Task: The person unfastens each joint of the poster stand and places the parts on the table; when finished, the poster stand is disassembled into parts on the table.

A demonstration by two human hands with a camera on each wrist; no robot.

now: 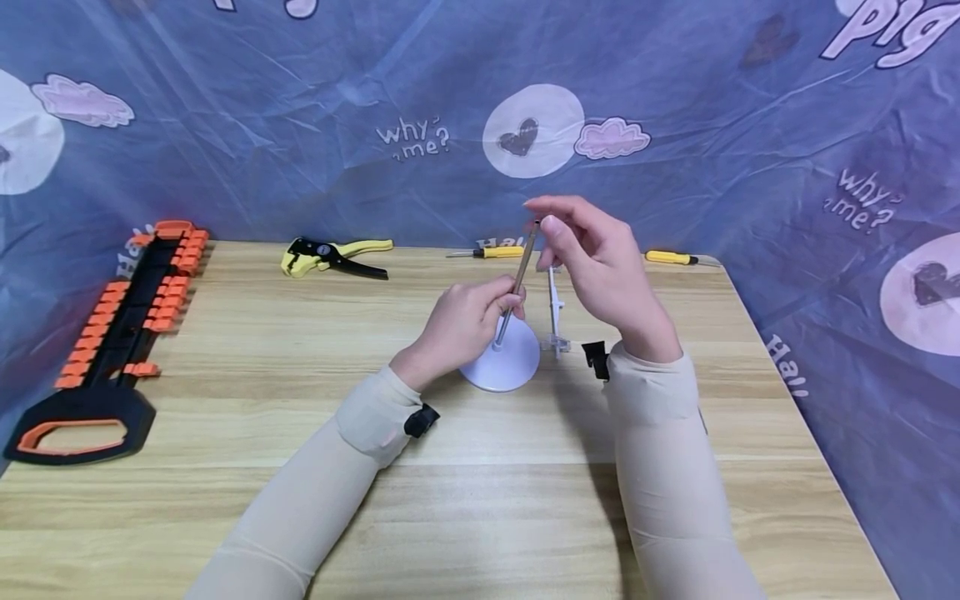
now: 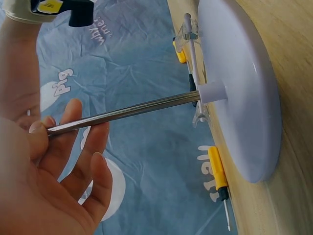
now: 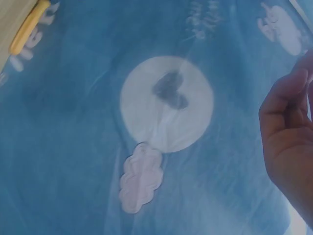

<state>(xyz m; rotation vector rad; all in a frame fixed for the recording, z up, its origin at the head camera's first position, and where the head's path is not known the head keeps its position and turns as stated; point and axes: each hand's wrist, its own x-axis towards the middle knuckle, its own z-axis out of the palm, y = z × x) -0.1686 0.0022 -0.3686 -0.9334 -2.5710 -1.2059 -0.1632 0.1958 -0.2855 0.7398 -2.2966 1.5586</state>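
Observation:
In the head view a slim metal rod [image 1: 527, 252] stands tilted in the middle of a white round base [image 1: 501, 371] on the table. My left hand [image 1: 467, 323] pinches the rod partway up with thumb and fingers. The left wrist view shows the rod [image 2: 137, 108] running into the short collar of the base [image 2: 249, 98]. Around the rod's top end is my right hand [image 1: 600, 267], thumb tip beside it and index finger stretched over it. Just right of the base lies a thin white bar with clear plastic ends [image 1: 555, 308].
Yellow-and-black wire strippers [image 1: 330, 257] lie at the back of the table. Nearby are two yellow-handled screwdrivers, one left [image 1: 498, 252] and one right [image 1: 670, 257] of my right hand. A black-and-orange rack with a handle [image 1: 142, 292] lies along the left side. A printed blue cloth hangs behind.

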